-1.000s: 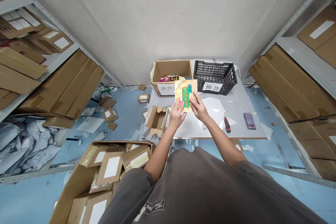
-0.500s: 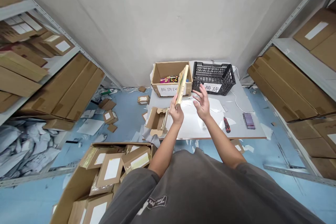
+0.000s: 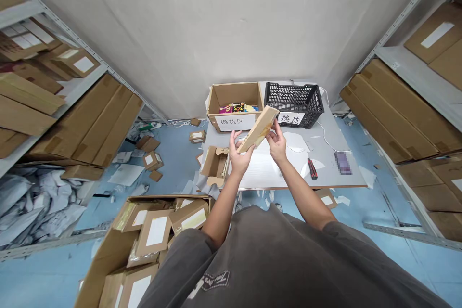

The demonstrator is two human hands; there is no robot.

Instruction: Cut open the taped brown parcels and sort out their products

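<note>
- Left hand (image 3: pixel 240 158): fingers closed around the lower end of a flat item (image 3: pixel 258 130); grip visible.
- Right hand (image 3: pixel 277 147): fingers part-curled against the item's right side; whether they grip or only touch cannot be told.
- Flat item: raised between both sets of fingers, tilted, its pale long edge uppermost; the upper end points away and right. Book or box, cannot tell.
- Cardboard carton (image 3: pixel 235 91): beyond the left fingers, front labelled, colourful packs (image 3: pixel 238 107) inside.
- Black crate (image 3: pixel 312 118): beyond the right fingers, beside the carton, also labelled.
- Small open box (image 3: pixel 215 166): left of the left fingers, on the bench (image 3: pixel 335 142).
- Red-and-black tool (image 3: pixel 312 169): right of the right fingers, nearer the body; a pixelated purple object (image 3: pixel 342 163) lies further right.
- Large carton (image 3: pixel 99 260): well left of the fingers, toward the body, holding labelled parcels (image 3: pixel 156 231).
</note>
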